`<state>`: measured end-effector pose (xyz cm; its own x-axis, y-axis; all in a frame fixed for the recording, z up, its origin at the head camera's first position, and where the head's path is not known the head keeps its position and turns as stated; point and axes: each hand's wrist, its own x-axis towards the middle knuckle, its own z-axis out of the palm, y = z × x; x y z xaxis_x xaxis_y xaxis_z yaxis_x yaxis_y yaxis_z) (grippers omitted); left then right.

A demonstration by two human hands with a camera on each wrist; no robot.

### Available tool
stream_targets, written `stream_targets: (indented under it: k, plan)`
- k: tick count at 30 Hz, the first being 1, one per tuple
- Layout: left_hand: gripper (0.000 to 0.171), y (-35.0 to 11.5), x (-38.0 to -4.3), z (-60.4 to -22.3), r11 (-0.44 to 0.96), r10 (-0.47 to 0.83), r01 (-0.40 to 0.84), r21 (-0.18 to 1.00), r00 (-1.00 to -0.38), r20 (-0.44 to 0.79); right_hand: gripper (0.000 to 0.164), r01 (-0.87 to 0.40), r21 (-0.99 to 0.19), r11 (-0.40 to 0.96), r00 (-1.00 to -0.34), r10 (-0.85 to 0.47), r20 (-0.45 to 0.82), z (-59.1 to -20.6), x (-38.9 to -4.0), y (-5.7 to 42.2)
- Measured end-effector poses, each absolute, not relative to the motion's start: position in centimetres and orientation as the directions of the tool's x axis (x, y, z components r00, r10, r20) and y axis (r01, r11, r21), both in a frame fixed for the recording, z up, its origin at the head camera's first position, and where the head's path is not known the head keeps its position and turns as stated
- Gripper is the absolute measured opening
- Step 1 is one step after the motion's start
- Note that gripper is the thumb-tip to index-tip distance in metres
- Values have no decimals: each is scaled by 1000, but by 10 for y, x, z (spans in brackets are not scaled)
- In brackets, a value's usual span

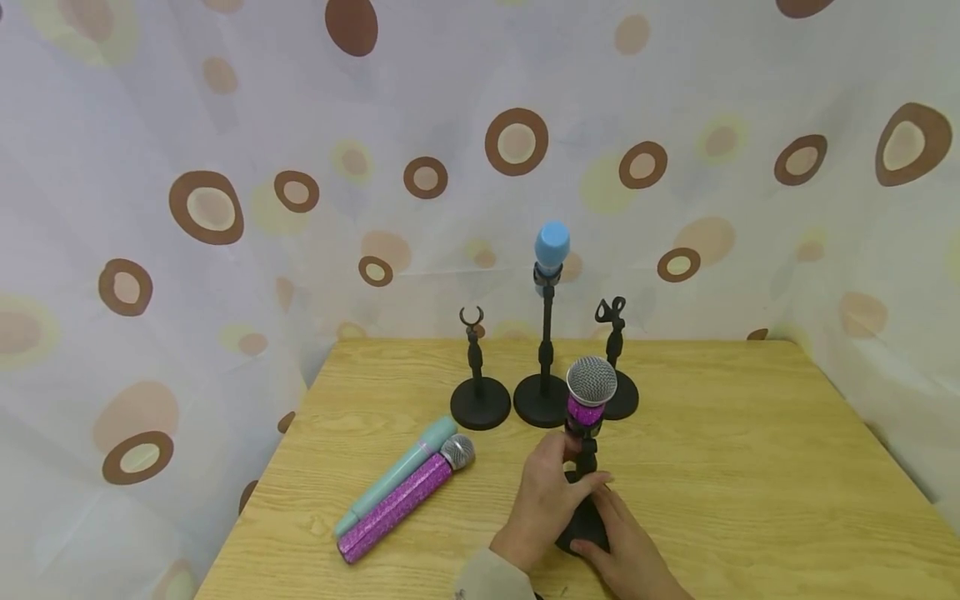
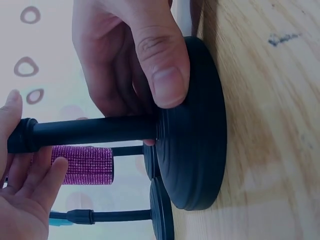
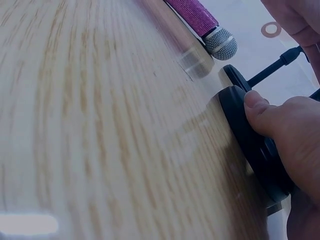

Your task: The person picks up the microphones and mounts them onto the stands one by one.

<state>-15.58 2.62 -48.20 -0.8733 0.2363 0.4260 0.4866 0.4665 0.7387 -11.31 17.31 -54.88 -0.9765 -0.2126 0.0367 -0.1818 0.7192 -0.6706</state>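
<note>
A black desktop microphone stand (image 1: pixel 587 457) stands upright near the front of the table, carrying a microphone with a silver mesh head (image 1: pixel 592 381) and a purple glittery body (image 2: pixel 82 165). My left hand (image 1: pixel 542 498) grips the stand's post around its collar (image 2: pixel 22 135). Lower down, my right hand (image 1: pixel 628 546) holds the round base (image 2: pixel 200 135), its thumb (image 2: pixel 169 82) lying on top of the disc. In the right wrist view that thumb presses at the base's rim (image 3: pixel 237 112); the other fingers are mostly hidden.
Left of the hands lie a teal microphone (image 1: pixel 401 475) and a purple glittery microphone (image 1: pixel 397 508), side by side. Behind stand a short stand (image 1: pixel 477 400), a taller one (image 1: pixel 547 333) with a blue microphone (image 1: pixel 552 246), and another short stand (image 1: pixel 615 342). A patterned curtain (image 1: pixel 450 83) backs the wooden table (image 1: pixel 750 467).
</note>
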Motion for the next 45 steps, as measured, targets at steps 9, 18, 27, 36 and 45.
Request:
stream_targets:
  k: [9,18,27,36,45]
  plan:
    - [44,34,-154,-486,529,186,488,694,-865,467,82,-220,-661,717,-973,-214,91,-553,-112,174]
    - [28,21,-151,-482,362,336,541,759,-835,436,78,-252,-635,730,-967,-206,147,-552,-110,175]
    - [24,17,-151,-483,302,325,606,736,-791,519,76,-261,-631,731,-965,-212,152,-554,-112,173]
    - [28,25,-148,-482,357,247,498,790,-866,434,79,-285,-626,726,-959,-218,183,-558,-112,173]
    - [19,29,-149,-489,362,255,571,737,-821,511,78,-306,-623,720,-952,-217,217,-556,-112,173]
